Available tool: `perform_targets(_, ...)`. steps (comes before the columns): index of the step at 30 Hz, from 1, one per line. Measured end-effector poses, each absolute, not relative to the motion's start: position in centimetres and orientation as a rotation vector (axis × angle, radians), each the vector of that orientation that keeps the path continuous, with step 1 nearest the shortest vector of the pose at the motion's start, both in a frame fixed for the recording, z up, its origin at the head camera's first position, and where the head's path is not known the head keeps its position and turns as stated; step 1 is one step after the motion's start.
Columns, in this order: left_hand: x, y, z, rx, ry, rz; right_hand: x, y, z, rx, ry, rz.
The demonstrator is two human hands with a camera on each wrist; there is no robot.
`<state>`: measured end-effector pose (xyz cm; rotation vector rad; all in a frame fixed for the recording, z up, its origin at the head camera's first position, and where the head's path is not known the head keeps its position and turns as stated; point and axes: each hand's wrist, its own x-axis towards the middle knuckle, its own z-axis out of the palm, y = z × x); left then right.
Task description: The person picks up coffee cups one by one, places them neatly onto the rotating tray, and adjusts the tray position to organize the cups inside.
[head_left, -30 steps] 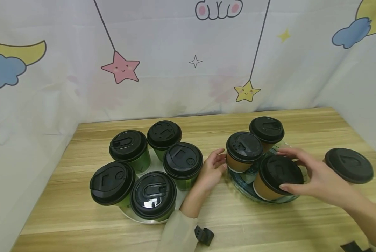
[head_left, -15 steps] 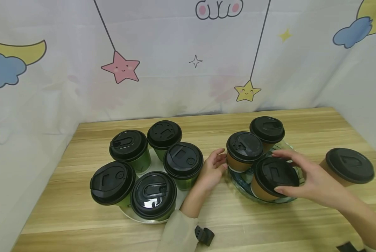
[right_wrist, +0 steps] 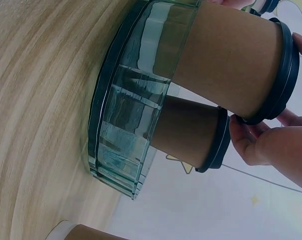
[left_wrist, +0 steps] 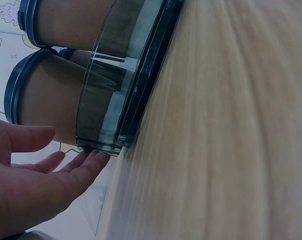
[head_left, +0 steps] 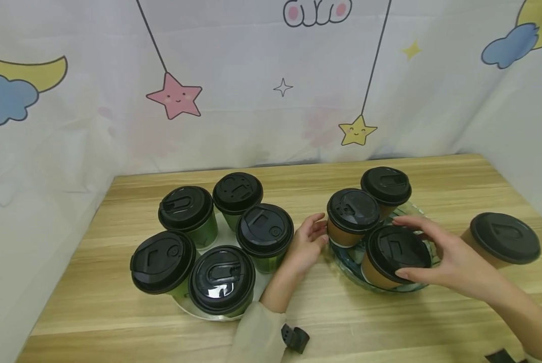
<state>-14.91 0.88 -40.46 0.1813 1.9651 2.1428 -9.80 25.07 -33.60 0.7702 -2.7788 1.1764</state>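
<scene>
My right hand (head_left: 457,264) grips a brown paper coffee cup (head_left: 400,254) by its black lid, thumb on the near side and fingers on the far side. This cup stands at the front of a clear glass dish (right_wrist: 136,120), whose wall surrounds its lower part in the right wrist view. Two more brown cups share the dish: one at the left (head_left: 352,214), another at the back (head_left: 385,186). My left hand (head_left: 308,244) is beside the dish's left side, fingers loosely bent. In the left wrist view its fingertips (left_wrist: 98,162) are right at the glass wall.
Left of my left forearm, several green cups (head_left: 202,234) with black lids stand on a white plate (head_left: 198,315). Another brown cup (head_left: 502,239) stands on the wooden table (head_left: 334,325) at the right. A patterned cloth (head_left: 243,136) hangs behind the table.
My right hand has shifted the front brown cup slightly left within the dish, then held it in place. My left hand has stayed beside the dish.
</scene>
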Motion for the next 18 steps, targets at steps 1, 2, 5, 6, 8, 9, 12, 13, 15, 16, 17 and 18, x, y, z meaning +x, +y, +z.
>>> perform_targets(1,-14.92,0.89,-40.47,0.182,1.967,2.142,-9.79,25.09,-33.61,0.768,-2.782,1.179)
perform_targets(2,-14.93,0.9,-40.47,0.185,1.968,2.141,-9.78,25.11,-33.61,0.765,-2.786,1.183)
perform_targets(5,-14.95,0.9,-40.48,0.182,1.976,2.139,-9.75,25.17,-33.61,0.743,-2.805,1.188)
perform_targets(6,-14.96,0.91,-40.48,0.182,1.978,2.14,-9.73,25.2,-33.6,0.734,-2.812,1.188)
perform_targets(8,-15.01,0.9,-40.48,0.181,1.978,2.141,-9.72,25.24,-33.57,0.719,-2.822,1.187)
perform_targets(9,-15.02,0.89,-40.48,0.18,1.98,2.14,-9.71,25.26,-33.56,0.715,-2.825,1.189)
perform_targets(12,-15.07,0.91,-40.48,0.182,1.984,2.136,-9.71,25.35,-33.53,0.717,-2.821,1.198)
perform_targets(13,-15.07,0.92,-40.5,0.181,1.986,2.134,-9.72,25.38,-33.52,0.725,-2.813,1.203)
perform_targets(15,-15.03,0.92,-40.48,0.184,1.994,2.13,-9.72,25.48,-33.49,0.733,-2.801,1.211)
perform_targets(16,-15.02,0.93,-40.48,0.181,1.996,2.128,-9.73,25.55,-33.47,0.74,-2.795,1.211)
perform_targets(17,-15.02,0.93,-40.49,0.178,1.997,2.126,-9.75,25.64,-33.46,0.752,-2.784,1.212)
perform_targets(18,-14.99,0.92,-40.47,0.176,1.999,2.124,-9.76,25.74,-33.44,0.76,-2.775,1.211)
